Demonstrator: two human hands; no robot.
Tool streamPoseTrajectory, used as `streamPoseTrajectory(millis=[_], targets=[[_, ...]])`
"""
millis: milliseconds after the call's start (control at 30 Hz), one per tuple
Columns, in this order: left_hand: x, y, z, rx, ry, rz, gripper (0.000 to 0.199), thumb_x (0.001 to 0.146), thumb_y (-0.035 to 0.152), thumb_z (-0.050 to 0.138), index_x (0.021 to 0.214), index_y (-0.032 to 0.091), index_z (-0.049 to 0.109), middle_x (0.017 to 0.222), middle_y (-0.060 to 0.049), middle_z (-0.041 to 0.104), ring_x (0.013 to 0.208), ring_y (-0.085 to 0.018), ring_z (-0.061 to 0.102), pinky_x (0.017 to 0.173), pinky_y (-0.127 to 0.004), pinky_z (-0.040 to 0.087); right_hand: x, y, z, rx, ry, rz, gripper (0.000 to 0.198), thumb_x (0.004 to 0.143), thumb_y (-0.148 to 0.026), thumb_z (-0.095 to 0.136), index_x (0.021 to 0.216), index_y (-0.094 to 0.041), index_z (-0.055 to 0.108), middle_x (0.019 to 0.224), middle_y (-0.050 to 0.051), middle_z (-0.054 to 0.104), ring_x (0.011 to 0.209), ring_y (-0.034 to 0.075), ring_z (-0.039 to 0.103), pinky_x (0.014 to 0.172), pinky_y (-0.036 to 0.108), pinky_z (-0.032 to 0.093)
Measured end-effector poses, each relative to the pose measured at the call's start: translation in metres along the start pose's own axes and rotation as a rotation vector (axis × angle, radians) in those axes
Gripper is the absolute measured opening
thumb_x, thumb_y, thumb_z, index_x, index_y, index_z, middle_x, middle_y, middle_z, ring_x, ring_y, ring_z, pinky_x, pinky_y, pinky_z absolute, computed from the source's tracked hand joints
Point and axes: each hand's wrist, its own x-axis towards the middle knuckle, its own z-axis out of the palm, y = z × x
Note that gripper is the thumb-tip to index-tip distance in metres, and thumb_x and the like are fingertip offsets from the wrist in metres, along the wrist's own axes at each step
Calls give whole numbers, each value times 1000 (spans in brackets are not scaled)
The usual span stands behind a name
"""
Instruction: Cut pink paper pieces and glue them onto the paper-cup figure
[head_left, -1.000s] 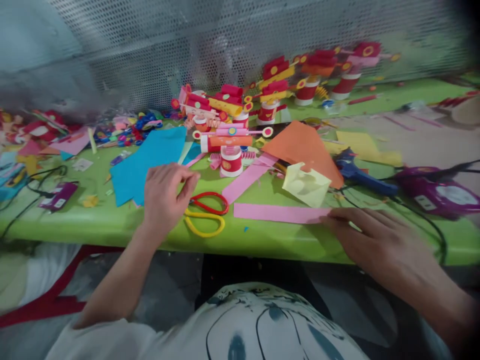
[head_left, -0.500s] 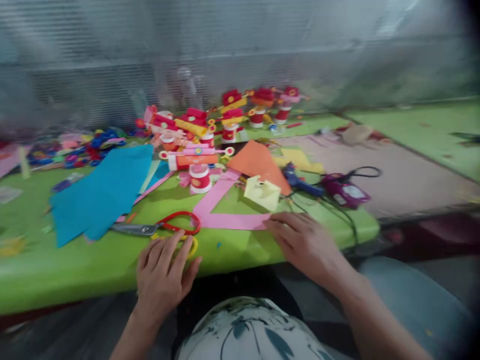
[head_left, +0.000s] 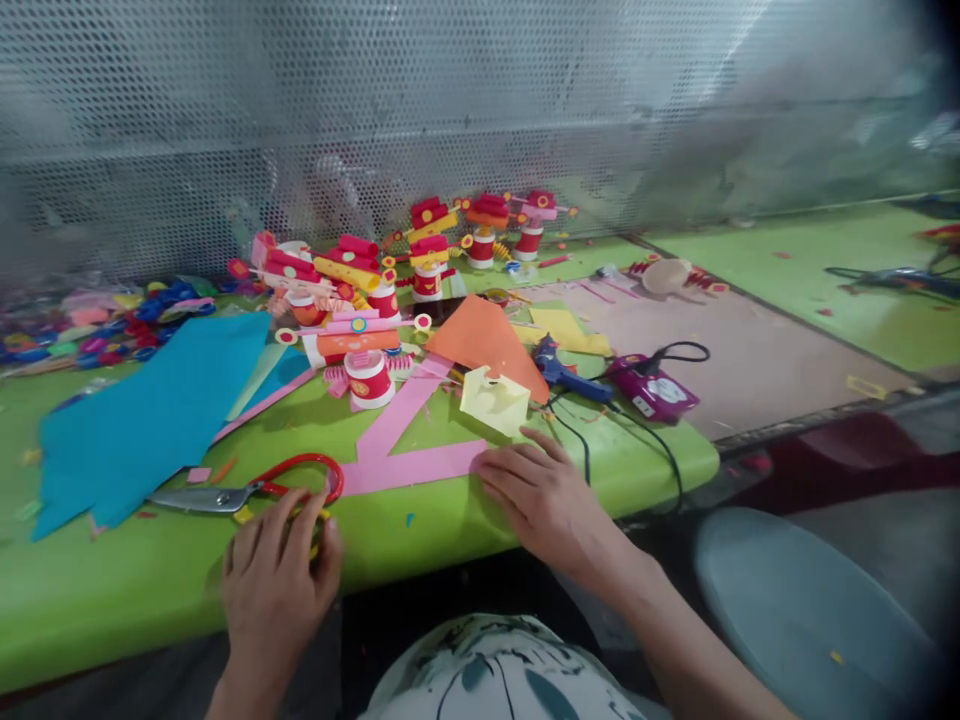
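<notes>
The right hand (head_left: 551, 497) has its fingers together at the right end of a pink strip (head_left: 412, 469), lower centre of the frame, seemingly keeping it flat; I cannot tell pinching from pressing. The left hand (head_left: 279, 572), fingers spread, reaches over the scissors (head_left: 204, 499), lower left, which overlap the strip's left end, perhaps weighting it.

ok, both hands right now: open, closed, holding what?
Left hand: fingers at the scissors' handles; grip can't be told.
Right hand: fingers at the pink strip's end; pinching or just resting, can't tell.
</notes>
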Motion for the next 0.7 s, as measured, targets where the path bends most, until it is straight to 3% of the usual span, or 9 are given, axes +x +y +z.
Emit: streamPoseTrajectory(millis=[300, 467, 700], targets=[[7, 12, -8, 5, -72, -120, 46, 90, 12, 64, 135, 20, 64, 127, -14, 76, 110, -35, 67, 95, -49, 48, 13, 1, 16, 13, 60, -64, 28, 103, -15, 60, 123, -26, 75, 119, 1, 84, 99, 21, 76, 99, 47, 50], [19, 24, -10, -37, -110, -38, 43, 90, 13, 67, 132, 20, 69, 136, -14, 73, 119, -35, 65, 111, -55, 43, 17, 2, 17, -17, 15, -31, 24, 103, -15, 61, 118, -26, 76, 120, 2, 84, 99, 23, 77, 91, 46, 51], [49, 59, -1, -220, -87, 112, 35, 94, 15, 67, 128, 16, 72, 129, -11, 78, 110, -29, 69, 108, -50, 43, 15, 8, 4, -10, 16, -41, 25, 106, -14, 54, 118, -23, 74, 121, 3, 83, 103, 20, 78, 114, 48, 39]])
